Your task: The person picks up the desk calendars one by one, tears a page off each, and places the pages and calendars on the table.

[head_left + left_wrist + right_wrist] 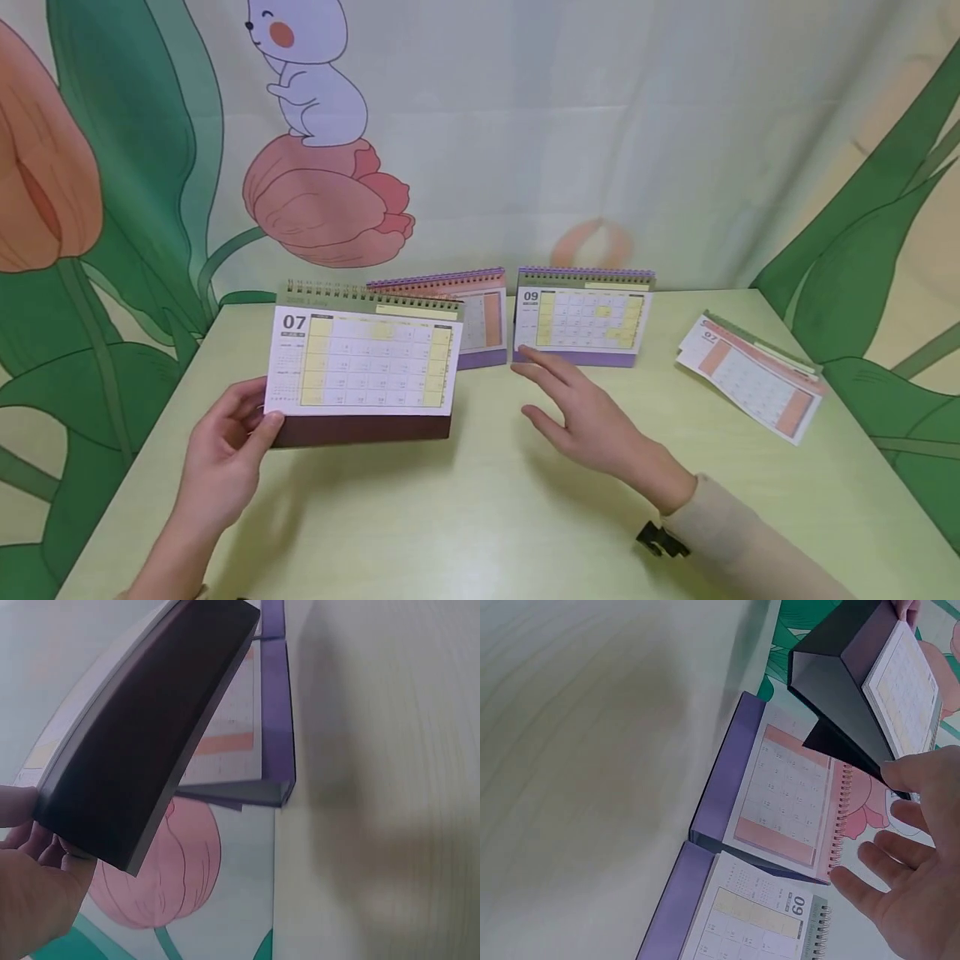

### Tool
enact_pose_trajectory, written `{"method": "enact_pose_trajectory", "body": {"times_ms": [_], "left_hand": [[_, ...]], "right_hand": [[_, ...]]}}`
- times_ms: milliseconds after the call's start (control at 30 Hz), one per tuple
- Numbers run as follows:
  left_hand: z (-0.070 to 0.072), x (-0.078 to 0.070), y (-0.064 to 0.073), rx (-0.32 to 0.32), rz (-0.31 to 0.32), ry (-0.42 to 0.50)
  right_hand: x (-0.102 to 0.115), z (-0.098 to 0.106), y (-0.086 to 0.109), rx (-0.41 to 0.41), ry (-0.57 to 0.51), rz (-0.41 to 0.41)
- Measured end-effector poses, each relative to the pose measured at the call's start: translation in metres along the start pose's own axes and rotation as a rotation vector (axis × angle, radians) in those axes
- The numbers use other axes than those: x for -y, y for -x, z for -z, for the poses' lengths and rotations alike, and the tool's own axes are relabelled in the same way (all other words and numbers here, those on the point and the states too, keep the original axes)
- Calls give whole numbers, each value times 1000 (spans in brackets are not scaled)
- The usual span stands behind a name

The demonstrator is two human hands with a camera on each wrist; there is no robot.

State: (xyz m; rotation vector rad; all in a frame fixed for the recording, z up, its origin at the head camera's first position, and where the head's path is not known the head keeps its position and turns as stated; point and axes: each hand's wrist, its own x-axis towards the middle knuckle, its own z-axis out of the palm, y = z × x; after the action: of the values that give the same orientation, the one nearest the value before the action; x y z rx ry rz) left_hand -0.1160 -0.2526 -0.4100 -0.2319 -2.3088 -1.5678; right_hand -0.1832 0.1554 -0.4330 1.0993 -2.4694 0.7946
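Observation:
In the head view my left hand [225, 462] grips the lower left corner of a desk calendar [367, 367], thumb in front, fingers behind. This calendar has a dark base, a coil binding on top and a yellow-and-green page marked 07; it is held above the table. The left wrist view shows its dark base [120, 727] from below. My right hand [592, 417] hovers with fingers spread, holding nothing, in front of a purple-based calendar [585, 325] marked 09. In the right wrist view its fingertips [851, 889] appear close to the calendars, contact unclear.
Partly hidden behind the held calendar stands another purple-based calendar [483, 321] with a pink page. Loose calendar sheets [757, 379], the top one marked 07, lie on the table's [480, 533] right side. A printed curtain [480, 133] hangs behind the table.

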Motion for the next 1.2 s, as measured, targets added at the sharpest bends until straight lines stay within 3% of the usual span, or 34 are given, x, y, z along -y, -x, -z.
{"method": "enact_pose_trajectory", "body": {"times_ms": [367,667,933,1200], "left_hand": [[-41,-6,-6,66,-7,120],[-78,-2,-9,93,-14,230],[-101,-3,-9,134,19,295],[-113,-7,-8,190,11,380]], "right_hand": [[7,-1,-7,-139,-10,109],[18,-6,-12,-120,41,191],[22,-10,-18,-88,86,231],[18,-11,-20,-165,128,252]]}}
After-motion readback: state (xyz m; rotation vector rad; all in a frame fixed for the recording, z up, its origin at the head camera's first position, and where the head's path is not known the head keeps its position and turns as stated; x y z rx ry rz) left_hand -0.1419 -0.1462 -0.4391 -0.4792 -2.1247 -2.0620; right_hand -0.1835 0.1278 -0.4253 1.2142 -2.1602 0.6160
